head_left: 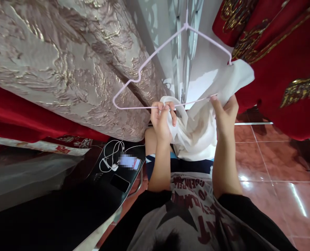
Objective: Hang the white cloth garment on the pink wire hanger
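A pale pink clothes hanger (pixel 161 47) hangs in front of me, its hook running out of the top of the view. Its right end is inside a white garment (pixel 196 139), which droops in folds over my lap. My left hand (pixel 163 120) is closed at the hanger's bottom bar, with the fingers also gripping an edge of the white cloth. On the right, my right hand (pixel 226 113) pinches the garment near the hanger's lower right corner, thumb at the bar. Some of its fingers are hidden behind the cloth.
Beige brocade fabric (pixel 79 62) hangs at left, and red cloth with gold decoration (pixel 283 69) at right. Grey metal rails (pixel 182 52) stand behind the hanger. A black seat (pixel 94 188) holds phones (pixel 120 183) and a white cable (pixel 104 161). The floor is red tile (pixel 264 160).
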Tool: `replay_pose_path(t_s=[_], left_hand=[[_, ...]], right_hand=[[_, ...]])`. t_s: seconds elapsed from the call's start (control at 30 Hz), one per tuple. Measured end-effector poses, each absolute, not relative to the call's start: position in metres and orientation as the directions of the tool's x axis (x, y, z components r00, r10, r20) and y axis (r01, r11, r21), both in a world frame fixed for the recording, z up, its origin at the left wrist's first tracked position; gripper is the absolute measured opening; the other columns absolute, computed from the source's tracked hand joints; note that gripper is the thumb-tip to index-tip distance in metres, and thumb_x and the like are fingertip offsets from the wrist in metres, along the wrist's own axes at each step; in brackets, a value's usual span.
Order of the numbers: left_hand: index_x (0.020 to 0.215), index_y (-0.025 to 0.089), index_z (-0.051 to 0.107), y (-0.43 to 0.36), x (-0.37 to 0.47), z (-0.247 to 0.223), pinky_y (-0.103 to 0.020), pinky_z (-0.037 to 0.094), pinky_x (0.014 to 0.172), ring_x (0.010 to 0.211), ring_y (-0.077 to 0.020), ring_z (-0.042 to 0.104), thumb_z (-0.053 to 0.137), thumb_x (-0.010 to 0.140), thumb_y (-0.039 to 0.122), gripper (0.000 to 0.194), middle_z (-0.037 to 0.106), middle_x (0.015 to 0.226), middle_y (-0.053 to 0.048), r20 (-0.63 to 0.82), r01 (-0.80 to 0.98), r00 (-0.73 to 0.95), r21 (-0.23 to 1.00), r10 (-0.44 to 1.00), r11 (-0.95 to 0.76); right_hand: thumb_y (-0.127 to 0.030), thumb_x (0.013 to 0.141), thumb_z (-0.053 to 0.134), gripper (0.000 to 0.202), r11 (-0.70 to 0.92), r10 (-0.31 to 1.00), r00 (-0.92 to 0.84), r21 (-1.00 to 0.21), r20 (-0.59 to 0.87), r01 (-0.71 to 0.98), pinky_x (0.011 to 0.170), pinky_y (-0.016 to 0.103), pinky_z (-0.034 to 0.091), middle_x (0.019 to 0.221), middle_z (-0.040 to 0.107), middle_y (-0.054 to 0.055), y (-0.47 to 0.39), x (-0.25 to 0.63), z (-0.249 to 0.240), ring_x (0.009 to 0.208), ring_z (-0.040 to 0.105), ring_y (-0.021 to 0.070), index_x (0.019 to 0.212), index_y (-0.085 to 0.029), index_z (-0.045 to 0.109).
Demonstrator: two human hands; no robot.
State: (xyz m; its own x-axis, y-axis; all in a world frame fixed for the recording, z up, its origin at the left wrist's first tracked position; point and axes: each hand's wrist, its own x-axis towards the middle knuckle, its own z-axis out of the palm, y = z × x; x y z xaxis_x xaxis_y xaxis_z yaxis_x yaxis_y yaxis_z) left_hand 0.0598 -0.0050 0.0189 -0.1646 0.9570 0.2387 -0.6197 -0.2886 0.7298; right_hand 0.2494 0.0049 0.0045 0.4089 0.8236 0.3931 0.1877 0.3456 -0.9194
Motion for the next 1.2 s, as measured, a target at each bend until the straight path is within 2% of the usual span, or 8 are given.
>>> replay_pose_path(t_s=[0.1, 0.23, 0.4, 0.53, 0.77, 0.97, 1.1, 1.2], left_hand=[[0.082, 0.023, 0.036, -0.003, 0.056, 0.018, -0.018, 0.021, 0.033, 0.035, -0.004, 0.043, 0.071, 0.092, 0.026, 0.037, 0.062, 0.074, 0.004, 0.205, -0.603, -0.167, 0.752, 0.964, -0.265], [0.082, 0.023, 0.037, -0.001, 0.05, 0.018, -0.018, 0.021, 0.033, 0.035, -0.0041, 0.043, 0.073, 0.09, 0.028, 0.038, 0.062, 0.075, 0.003, 0.235, -0.585, -0.151, 0.762, 0.96, -0.278], [0.082, 0.022, 0.037, -0.003, 0.054, 0.019, -0.018, 0.021, 0.034, 0.035, -0.0042, 0.044, 0.074, 0.088, 0.026, 0.037, 0.062, 0.075, 0.003, 0.259, -0.6, -0.148, 0.743, 0.954, -0.295], [0.082, 0.022, 0.037, -0.003, 0.054, 0.019, -0.017, 0.02, 0.034, 0.035, -0.0039, 0.044, 0.073, 0.088, 0.026, 0.037, 0.062, 0.074, 0.003, 0.251, -0.596, -0.148, 0.749, 0.957, -0.289], [0.081, 0.022, 0.037, 0.0, 0.048, 0.021, -0.017, 0.021, 0.035, 0.034, -0.0031, 0.043, 0.072, 0.088, 0.025, 0.036, 0.062, 0.075, 0.003, 0.25, -0.591, -0.11, 0.762, 0.962, -0.266], [0.081, 0.022, 0.036, 0.002, 0.046, 0.019, -0.017, 0.019, 0.033, 0.033, -0.0036, 0.044, 0.072, 0.087, 0.026, 0.037, 0.062, 0.075, 0.003, 0.255, -0.619, -0.069, 0.747, 0.964, -0.242], [0.081, 0.023, 0.037, 0.006, 0.041, 0.019, -0.018, 0.018, 0.031, 0.032, -0.0044, 0.044, 0.076, 0.085, 0.029, 0.04, 0.064, 0.074, 0.003, 0.266, -0.592, -0.075, 0.764, 0.961, -0.257], [0.081, 0.023, 0.036, 0.005, 0.044, 0.019, -0.019, 0.017, 0.031, 0.033, -0.0042, 0.043, 0.076, 0.084, 0.031, 0.041, 0.063, 0.074, 0.003, 0.23, -0.573, -0.095, 0.783, 0.969, -0.242]], right_hand=[[-0.047, 0.085, 0.07, 0.032, 0.298, 0.717, 0.564, -0.912, 0.408, 0.281, 0.081, 0.034, 0.054, 0.082, 0.064, 0.003, -0.003, 0.237, 0.005, 0.081, 0.062, 0.0141, 0.087, -0.016, 0.066], [-0.042, 0.085, 0.069, 0.037, 0.237, 0.62, 0.664, -0.906, 0.419, 0.35, 0.065, 0.028, 0.045, 0.061, 0.042, -0.003, -0.008, 0.238, 0.008, 0.061, 0.045, 0.0083, 0.063, -0.017, 0.053], [-0.032, 0.085, 0.063, 0.021, 0.277, 0.703, 0.59, -0.917, 0.397, 0.287, 0.066, 0.026, 0.044, 0.067, 0.054, -0.001, -0.013, 0.239, 0.028, 0.067, 0.052, 0.0091, 0.072, -0.016, 0.063], [-0.027, 0.09, 0.057, 0.024, 0.342, 0.814, 0.434, -0.922, 0.387, 0.181, 0.073, 0.03, 0.047, 0.071, 0.061, 0.003, -0.012, 0.241, 0.062, 0.069, 0.058, 0.0116, 0.07, -0.015, 0.062], [-0.021, 0.09, 0.055, 0.022, 0.409, 0.869, 0.28, -0.911, 0.408, 0.058, 0.064, 0.033, 0.043, 0.072, 0.052, 0.004, 0.004, 0.271, 0.125, 0.062, 0.051, 0.014, 0.069, -0.023, 0.059], [-0.021, 0.086, 0.044, 0.021, 0.395, 0.836, 0.488, -0.893, 0.252, -0.215, 0.06, 0.027, 0.041, 0.082, 0.046, 0.003, 0.022, 0.32, 0.116, 0.063, 0.043, 0.0093, 0.088, -0.023, 0.065], [-0.019, 0.089, 0.04, 0.026, 0.415, 0.685, 0.705, -0.893, 0.184, -0.171, 0.055, 0.027, 0.038, 0.086, 0.055, 0.003, 0.012, 0.334, 0.082, 0.061, 0.045, 0.01, 0.086, -0.028, 0.065], [-0.025, 0.095, 0.043, 0.025, 0.576, 0.464, 0.827, -0.817, 0.318, -0.008, 0.052, 0.027, 0.033, 0.088, 0.058, 0.002, -0.003, 0.304, 0.057, 0.053, 0.038, 0.0068, 0.085, -0.025, 0.065]])
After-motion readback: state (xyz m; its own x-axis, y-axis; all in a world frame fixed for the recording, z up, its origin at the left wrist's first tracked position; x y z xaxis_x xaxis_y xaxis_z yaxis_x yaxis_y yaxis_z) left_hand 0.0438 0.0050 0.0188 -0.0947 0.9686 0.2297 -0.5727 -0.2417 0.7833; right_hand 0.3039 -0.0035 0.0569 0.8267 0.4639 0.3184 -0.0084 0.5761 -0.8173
